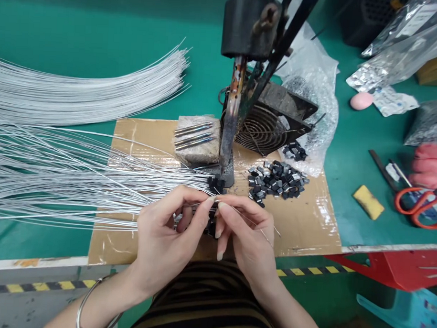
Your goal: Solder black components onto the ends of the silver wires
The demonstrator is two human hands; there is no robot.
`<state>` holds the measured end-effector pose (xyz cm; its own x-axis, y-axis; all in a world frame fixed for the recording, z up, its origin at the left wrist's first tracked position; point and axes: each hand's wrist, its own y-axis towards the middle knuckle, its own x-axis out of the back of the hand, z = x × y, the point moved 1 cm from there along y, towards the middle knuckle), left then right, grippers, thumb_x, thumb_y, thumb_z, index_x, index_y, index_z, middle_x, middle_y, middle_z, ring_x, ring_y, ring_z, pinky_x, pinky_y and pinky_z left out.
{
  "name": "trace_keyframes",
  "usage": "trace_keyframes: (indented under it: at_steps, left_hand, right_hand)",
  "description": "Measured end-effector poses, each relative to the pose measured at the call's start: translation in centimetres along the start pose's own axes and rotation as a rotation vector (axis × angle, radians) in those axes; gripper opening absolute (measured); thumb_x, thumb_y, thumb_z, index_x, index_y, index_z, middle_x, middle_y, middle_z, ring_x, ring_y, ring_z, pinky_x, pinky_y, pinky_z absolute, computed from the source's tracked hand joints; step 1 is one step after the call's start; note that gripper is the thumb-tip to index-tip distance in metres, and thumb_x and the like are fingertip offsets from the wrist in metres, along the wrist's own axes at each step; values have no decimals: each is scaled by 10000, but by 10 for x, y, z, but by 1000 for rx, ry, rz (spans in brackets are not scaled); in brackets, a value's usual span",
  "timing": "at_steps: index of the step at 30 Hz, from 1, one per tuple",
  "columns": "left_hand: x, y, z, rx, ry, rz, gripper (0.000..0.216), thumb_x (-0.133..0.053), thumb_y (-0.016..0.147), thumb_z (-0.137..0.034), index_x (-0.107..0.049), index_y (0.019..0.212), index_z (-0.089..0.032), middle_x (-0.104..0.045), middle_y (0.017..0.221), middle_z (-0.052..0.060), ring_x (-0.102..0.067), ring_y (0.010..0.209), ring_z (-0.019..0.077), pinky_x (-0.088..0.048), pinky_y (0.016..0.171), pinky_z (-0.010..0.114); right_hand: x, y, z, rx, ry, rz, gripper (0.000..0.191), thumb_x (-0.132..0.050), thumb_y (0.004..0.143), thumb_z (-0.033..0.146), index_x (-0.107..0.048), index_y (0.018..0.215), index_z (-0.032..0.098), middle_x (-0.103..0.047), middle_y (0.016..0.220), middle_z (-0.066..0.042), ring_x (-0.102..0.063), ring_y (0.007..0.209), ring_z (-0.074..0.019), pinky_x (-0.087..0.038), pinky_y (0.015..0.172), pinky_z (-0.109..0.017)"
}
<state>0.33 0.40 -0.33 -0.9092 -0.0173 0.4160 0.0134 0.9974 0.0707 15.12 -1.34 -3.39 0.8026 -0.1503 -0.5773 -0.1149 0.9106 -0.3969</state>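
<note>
- Bottom centre: a striped garment (206, 302), with a metal bangle (88, 305) on the left wrist.
- Left hand (166, 236), lower centre: thumb and forefinger pinched shut on a thin wire (269, 229).
- Right hand (246, 234): fingertips closed on the same wire and touching the left hand's fingertips at mid-frame. The wire's free end sticks out to the lower right, past this hand.
- Small black pieces (211, 227) show between the two palms. Cannot tell whether they are held or lying below.
- Cardboard sheet (309, 224) under both hands, on a green table (83, 35).
- Loose wires (60, 177) fan in from the left edge towards the hands.
- Pile of black and silver parts (277, 181), right of centre, just beyond the right hand.
- Dark upright tool (230, 121) at centre, its lower end just above a black cluster (215, 184).
- Grey block (197, 151) carrying metal tips to its left; round fan grille (262, 129) to its right.
- Tighter wire bundle (81, 87), upper left.
- Right edge: yellow sponge (368, 202) and red scissors (419, 207).
</note>
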Motion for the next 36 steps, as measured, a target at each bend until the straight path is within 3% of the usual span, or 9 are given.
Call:
trace_keyframes:
  at_steps: [30, 36]
  left_hand:
    - [-1, -5, 0, -111, 84, 12, 191, -709, 914, -84, -703, 991, -259, -685, 772, -36, -565, 617, 102, -450, 566, 278]
    - [3, -5, 0, -123, 75, 76, 193, -727, 907, -89, -703, 975, -267, -645, 733, -57, -485, 567, 80, -375, 510, 260]
  right_hand:
    - [-4, 0, 8, -27, 45, -31, 108, -829, 885, 307, -830, 876, 200, -726, 647, 10, -617, 389, -83, -521, 351, -136]
    - [3, 3, 17, -115, 21, 21, 129, -843, 863, 303, -818, 815, 186, -714, 626, 9, -598, 394, -80, -526, 355, -140]
